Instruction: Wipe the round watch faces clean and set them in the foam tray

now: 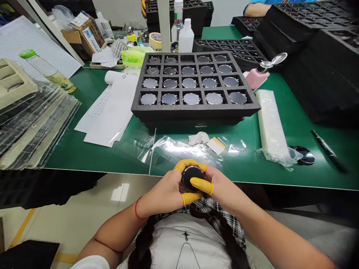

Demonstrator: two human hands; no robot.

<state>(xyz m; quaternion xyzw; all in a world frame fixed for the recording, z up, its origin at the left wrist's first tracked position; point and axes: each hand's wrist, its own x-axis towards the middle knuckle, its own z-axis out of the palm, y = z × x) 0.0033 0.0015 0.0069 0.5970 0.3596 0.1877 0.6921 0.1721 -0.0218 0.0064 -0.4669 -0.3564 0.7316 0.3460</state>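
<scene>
Just off the table's front edge, both hands hold a round black watch case (192, 176) with a metal rim. My left hand (171, 188), with yellow finger cots, is closed around its left side. My right hand (215, 183), also in yellow finger cots, grips the right side, its thumb lying across the dark face. Part of the watch case is hidden by the fingers. Ahead, a black foam tray (196, 108) has watch cases in its compartments; one in the back row shows none.
Clear plastic film (174, 149), a crumpled white wipe (198, 138) and a small card (215, 145) lie before the tray. Papers (109, 112) and stacked plastic trays (36, 130) are leftward. To the right are a pink pump bottle (256, 77), a wrapped white block (273, 123) and a black pen (328, 149).
</scene>
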